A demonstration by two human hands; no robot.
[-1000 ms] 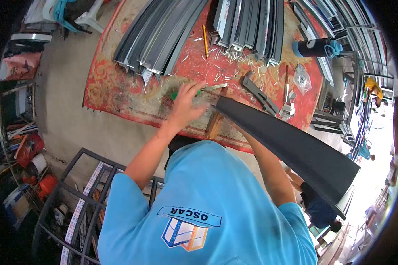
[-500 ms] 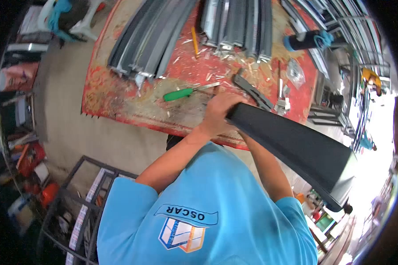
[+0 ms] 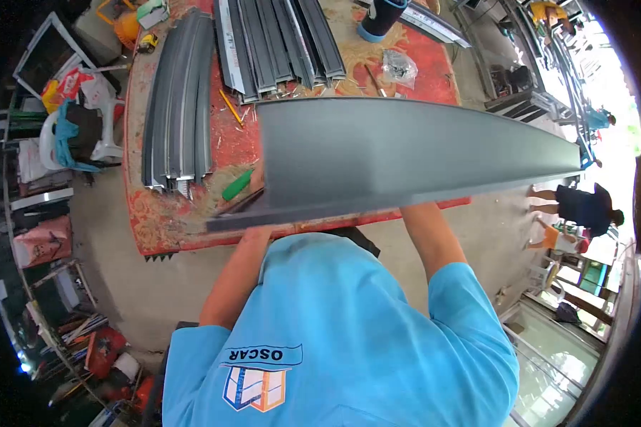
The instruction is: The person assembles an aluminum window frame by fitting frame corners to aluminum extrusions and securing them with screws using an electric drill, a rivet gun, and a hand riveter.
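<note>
- Both hands are hidden behind a long dark metal profile point(image 3: 406, 153); their grip cannot be seen.
- It lies crosswise above the red tabletop point(image 3: 164, 213), forearms rising under it.
- Green-handled tool point(image 3: 236, 184) lies by its left end.

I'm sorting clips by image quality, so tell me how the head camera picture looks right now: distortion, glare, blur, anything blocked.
Head view: strong fisheye, black corners, so the long dark panel looks bowed; daylight at the right edge is blown out; the centre is sharp, the edges soft; the panel hides both hands and part of the red table, leaving the green-handled tool half visible.
</note>
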